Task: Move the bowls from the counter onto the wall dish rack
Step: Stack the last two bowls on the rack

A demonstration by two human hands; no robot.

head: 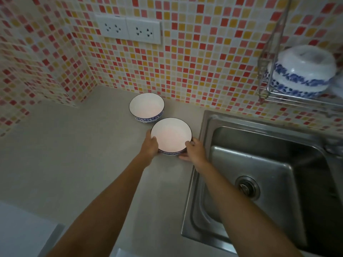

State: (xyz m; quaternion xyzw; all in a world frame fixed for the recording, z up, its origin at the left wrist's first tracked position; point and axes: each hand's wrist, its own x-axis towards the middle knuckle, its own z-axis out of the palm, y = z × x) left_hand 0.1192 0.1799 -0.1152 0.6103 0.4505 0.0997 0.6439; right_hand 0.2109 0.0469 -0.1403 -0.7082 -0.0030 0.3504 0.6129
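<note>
A grey counter (pixel 74 154) meets mosaic tile. At centre frame, the left hand (pixel 149 145) and right hand (pixel 194 151) cup the near bowl (pixel 171 135). Lift it level, clear of the far bowl (pixel 146 106), toward the rack (pixel 267 89) at upper right.

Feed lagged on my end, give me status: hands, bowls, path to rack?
Left hand and right hand grip near bowl. Far bowl untouched on counter. Wall dish rack holds upturned bowls; nothing in the way.

Rack (pixel 267 89) nearly filled by stacked bowls (pixel 302 71).
</note>
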